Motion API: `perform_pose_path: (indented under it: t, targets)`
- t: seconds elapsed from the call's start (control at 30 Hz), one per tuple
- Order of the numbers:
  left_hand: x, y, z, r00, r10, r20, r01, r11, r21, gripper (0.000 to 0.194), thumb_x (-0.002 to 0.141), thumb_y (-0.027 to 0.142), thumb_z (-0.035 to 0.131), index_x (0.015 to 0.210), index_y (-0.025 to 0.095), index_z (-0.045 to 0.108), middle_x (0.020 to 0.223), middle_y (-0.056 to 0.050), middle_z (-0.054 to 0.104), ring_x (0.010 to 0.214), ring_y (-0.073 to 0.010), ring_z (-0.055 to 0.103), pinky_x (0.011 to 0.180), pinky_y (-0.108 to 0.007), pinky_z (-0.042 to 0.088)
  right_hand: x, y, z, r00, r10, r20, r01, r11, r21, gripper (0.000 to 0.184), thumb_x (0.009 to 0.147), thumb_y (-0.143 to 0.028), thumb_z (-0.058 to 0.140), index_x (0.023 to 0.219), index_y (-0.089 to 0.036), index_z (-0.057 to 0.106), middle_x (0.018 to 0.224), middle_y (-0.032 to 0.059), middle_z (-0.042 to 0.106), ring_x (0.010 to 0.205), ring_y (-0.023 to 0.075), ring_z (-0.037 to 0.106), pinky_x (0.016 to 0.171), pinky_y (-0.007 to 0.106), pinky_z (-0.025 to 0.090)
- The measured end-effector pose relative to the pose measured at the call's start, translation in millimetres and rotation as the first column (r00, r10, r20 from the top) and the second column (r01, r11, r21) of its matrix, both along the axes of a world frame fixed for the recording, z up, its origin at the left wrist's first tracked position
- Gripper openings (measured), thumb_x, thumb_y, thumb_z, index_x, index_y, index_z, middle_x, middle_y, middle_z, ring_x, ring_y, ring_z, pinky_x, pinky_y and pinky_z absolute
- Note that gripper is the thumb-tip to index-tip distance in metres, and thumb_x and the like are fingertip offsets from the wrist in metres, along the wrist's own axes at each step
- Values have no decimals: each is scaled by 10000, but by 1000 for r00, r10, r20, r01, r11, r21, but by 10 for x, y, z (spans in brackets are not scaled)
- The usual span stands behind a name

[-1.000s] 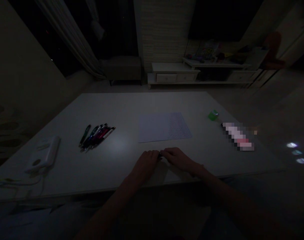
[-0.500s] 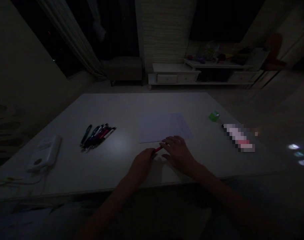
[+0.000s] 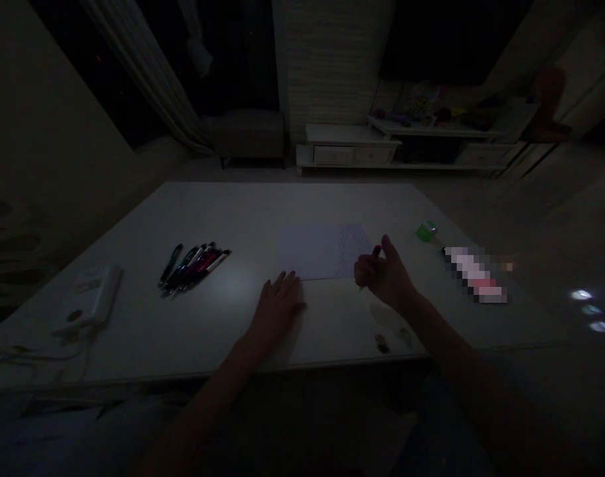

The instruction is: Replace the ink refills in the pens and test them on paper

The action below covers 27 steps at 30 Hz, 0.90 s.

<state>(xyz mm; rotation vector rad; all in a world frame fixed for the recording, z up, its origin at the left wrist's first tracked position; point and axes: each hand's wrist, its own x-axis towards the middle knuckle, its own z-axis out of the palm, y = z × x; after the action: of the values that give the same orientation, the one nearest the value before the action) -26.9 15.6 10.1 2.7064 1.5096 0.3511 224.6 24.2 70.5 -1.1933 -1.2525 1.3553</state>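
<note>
My left hand [image 3: 279, 305] lies flat on the white table [image 3: 222, 205], fingers spread, just below the near left edge of a sheet of paper [image 3: 309, 252]. Lines of handwriting cover the paper's right part; its left part looks blank. My right hand [image 3: 385, 275] is raised over the paper's lower right corner, thumb up. Its curled fingers close around a pen [image 3: 377, 250]; a dark red end pokes out at the top and a thin tip below. Much of the pen is hidden by the fingers. The room is dim.
Several pens [image 3: 195, 268] lie in a pile on the left. A white box with cables [image 3: 91, 298] sits farther left. At right are a small green object [image 3: 426, 230] and a blurred-out phone-like slab [image 3: 476, 275]. A small dark-and-yellow item [image 3: 382, 343] lies near the front edge.
Both hands were together on the red pen. They have parted: my right hand carried the pen right and up, and my left hand let go and flattened on the table.
</note>
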Motion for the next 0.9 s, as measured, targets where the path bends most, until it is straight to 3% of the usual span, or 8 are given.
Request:
perform_pose_path:
  t: [0.1,0.3,0.6,0.73,0.8,0.9]
  targets:
    - [46,-47,-67,999,-10,-39,9,999,-36,427,897,312,397,1295,156,385,1378,-125,385,1283,-261,317,1027,-480,269,111,-3,54,981,63,-183,-82,992,-98,520,764,-697,123,528,-236,170,476,-44,171,458,135,227,497,306,308]
    - [60,-111,-84,998,-55,-41,54,998,-35,401,890,280,408,1268,147,423,1359,-136,409,1261,-256,355,1012,-466,307,235,-18,7,943,7,-332,-42,994,-97,525,729,-726,102,563,-230,143,484,-49,155,469,133,177,489,307,282]
    - [68,-127,-95,998,-62,-22,61,997,-41,392,891,270,407,1266,155,425,1357,-125,414,1263,-257,351,1013,-467,309,279,-3,3,919,-33,-392,11,998,-59,480,770,-670,183,571,-234,209,482,-56,158,455,129,165,468,290,246]
    - [86,-146,-79,998,-59,-37,57,997,-43,386,889,259,413,1256,142,434,1354,-123,418,1255,-266,358,1014,-457,309,259,75,-17,924,-58,-378,23,995,-95,426,767,-606,379,579,-230,311,456,-65,234,402,105,203,437,265,224]
    - [91,-148,-77,998,-57,-40,56,998,-37,381,887,253,414,1250,141,441,1351,-126,422,1249,-268,366,1011,-460,311,220,136,-61,940,-90,-330,50,991,-127,351,763,-500,456,580,-218,356,443,-53,324,383,96,280,432,252,250]
    - [93,-147,-78,997,-58,-41,57,998,-33,378,890,250,405,1251,143,441,1348,-127,424,1248,-266,368,1005,-461,316,138,206,-165,979,-83,-185,45,979,-197,348,787,-469,349,615,-188,460,451,7,478,402,125,440,432,252,321]
